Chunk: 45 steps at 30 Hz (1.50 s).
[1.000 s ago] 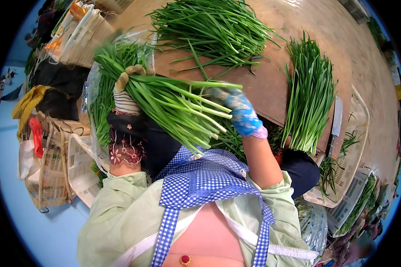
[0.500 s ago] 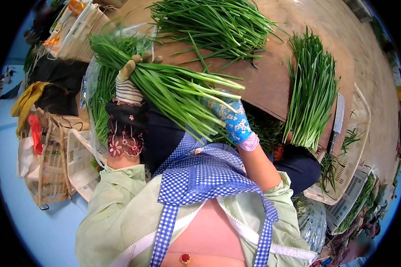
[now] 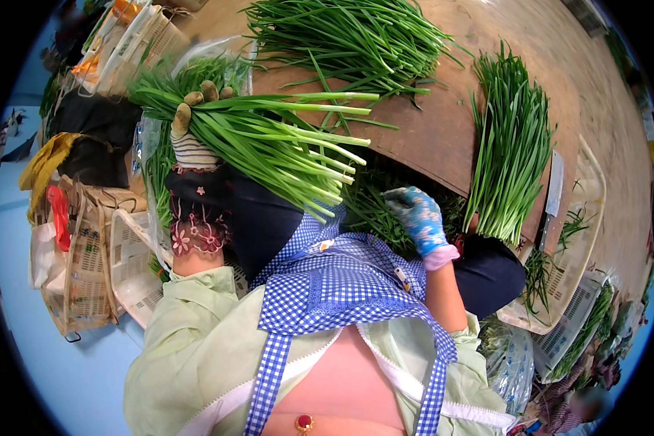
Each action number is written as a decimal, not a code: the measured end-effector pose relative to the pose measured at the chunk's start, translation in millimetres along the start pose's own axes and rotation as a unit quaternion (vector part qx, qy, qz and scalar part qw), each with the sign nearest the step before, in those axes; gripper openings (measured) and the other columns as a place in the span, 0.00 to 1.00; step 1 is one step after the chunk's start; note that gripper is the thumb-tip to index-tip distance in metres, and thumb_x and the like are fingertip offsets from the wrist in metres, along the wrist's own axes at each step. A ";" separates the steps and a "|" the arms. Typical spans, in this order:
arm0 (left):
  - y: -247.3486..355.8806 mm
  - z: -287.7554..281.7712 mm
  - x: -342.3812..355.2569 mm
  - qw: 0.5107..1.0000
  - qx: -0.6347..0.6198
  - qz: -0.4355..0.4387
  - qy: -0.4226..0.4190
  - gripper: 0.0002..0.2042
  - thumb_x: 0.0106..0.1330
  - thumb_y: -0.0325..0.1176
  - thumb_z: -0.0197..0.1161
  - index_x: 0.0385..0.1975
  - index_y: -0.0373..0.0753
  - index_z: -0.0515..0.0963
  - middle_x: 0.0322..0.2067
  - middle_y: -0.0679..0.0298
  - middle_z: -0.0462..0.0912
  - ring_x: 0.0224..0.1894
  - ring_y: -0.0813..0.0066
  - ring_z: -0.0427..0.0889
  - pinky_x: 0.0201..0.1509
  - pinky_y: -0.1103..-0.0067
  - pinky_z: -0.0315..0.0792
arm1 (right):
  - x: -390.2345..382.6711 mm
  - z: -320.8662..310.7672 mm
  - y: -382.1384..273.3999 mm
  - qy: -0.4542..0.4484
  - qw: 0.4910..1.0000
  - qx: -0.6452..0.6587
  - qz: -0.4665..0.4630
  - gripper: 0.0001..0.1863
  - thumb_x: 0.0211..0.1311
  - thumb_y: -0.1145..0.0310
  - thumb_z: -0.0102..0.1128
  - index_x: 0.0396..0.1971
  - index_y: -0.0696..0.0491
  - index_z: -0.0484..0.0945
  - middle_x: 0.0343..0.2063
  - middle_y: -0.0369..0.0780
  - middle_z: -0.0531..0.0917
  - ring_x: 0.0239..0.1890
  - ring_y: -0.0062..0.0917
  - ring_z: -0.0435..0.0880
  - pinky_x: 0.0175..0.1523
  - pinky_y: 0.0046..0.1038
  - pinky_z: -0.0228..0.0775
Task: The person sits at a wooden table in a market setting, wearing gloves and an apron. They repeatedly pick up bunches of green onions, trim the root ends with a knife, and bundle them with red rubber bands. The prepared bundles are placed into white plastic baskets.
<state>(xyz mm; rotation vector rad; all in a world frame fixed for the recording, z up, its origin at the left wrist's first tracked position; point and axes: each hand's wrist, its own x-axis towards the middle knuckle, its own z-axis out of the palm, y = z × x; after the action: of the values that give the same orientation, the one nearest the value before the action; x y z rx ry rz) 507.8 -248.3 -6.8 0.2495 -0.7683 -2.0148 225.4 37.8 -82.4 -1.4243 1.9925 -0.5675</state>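
My left hand, in a striped glove with brownish fingertips, is closed around a bunch of garlic chives. The pale cut ends fan out to the right, while the green leaves trail off to the left. Apart from the bunch, my right hand hovers over loose dark green leaves in the gap before the board. It wears a blue flowered glove with a pink cuff. Its fingers are bent together toward the left; anything small between them cannot be made out.
On the brown board lie a large chive heap and a neat chive bundle. A knife rests at the right edge over a white basket. A plastic bag of chives stands left, beside stacked crates.
My right hand has left the stem ends and moved down and right over the loose leaves. My left hand has shifted slightly left with the chives, whose stems point more level.
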 end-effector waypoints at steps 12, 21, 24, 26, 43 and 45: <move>-17.9 16.7 5.9 0.993 -0.027 -0.087 -0.074 0.12 0.62 0.41 0.58 0.40 0.41 0.77 0.49 0.62 0.76 0.55 0.59 0.70 0.57 0.59 0.67 | 37.2 31.8 -91.9 -0.046 0.769 0.636 -0.045 0.14 0.64 0.73 0.44 0.47 0.58 0.72 0.47 0.44 0.76 0.46 0.26 0.78 0.50 0.25 0.73; -19.0 30.0 -3.5 0.985 -0.024 -0.155 -0.073 0.13 0.63 0.41 0.56 0.43 0.44 0.76 0.54 0.61 0.71 0.59 0.54 0.66 0.60 0.55 0.63 | 45.9 23.3 -79.5 0.067 0.664 0.740 0.080 0.13 0.62 0.72 0.46 0.45 0.58 0.73 0.39 0.41 0.80 0.39 0.26 0.80 0.44 0.27 0.74; -18.1 3.4 -1.9 0.997 -0.031 -0.074 -0.006 0.11 0.60 0.40 0.61 0.39 0.44 0.79 0.50 0.62 0.75 0.58 0.56 0.67 0.60 0.55 0.63 | 36.3 8.5 -72.4 0.121 0.705 0.679 0.164 0.17 0.60 0.74 0.51 0.50 0.54 0.70 0.40 0.39 0.79 0.42 0.24 0.78 0.45 0.25 0.71; -16.6 0.5 -1.1 0.998 -0.048 -0.021 0.025 0.08 0.58 0.37 0.64 0.34 0.43 0.80 0.48 0.63 0.77 0.57 0.58 0.68 0.62 0.54 0.61 | 21.1 4.9 -54.7 0.108 0.684 0.717 0.083 0.17 0.59 0.73 0.54 0.48 0.59 0.71 0.41 0.40 0.79 0.41 0.23 0.78 0.42 0.22 0.71; -3.0 15.2 3.4 0.996 -0.016 0.022 -0.081 0.08 0.60 0.36 0.61 0.38 0.45 0.78 0.50 0.64 0.74 0.57 0.58 0.68 0.60 0.55 0.62 | 52.1 -53.9 -112.1 -0.121 0.857 0.499 0.044 0.17 0.58 0.69 0.59 0.46 0.62 0.75 0.37 0.39 0.82 0.37 0.18 0.79 0.44 0.21 0.70; -1.5 15.2 2.4 0.996 -0.009 0.014 -0.082 0.08 0.60 0.36 0.60 0.39 0.45 0.77 0.50 0.64 0.74 0.57 0.57 0.68 0.60 0.55 0.62 | 52.9 -48.1 -116.4 -0.128 0.816 0.562 0.046 0.18 0.57 0.70 0.60 0.46 0.62 0.75 0.38 0.40 0.81 0.38 0.18 0.79 0.44 0.21 0.71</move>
<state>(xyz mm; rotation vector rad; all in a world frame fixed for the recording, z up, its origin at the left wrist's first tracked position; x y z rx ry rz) 498.6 -243.3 4.5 0.0619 -0.8499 -2.0338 258.9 -50.7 16.1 -0.5864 1.0861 -1.1661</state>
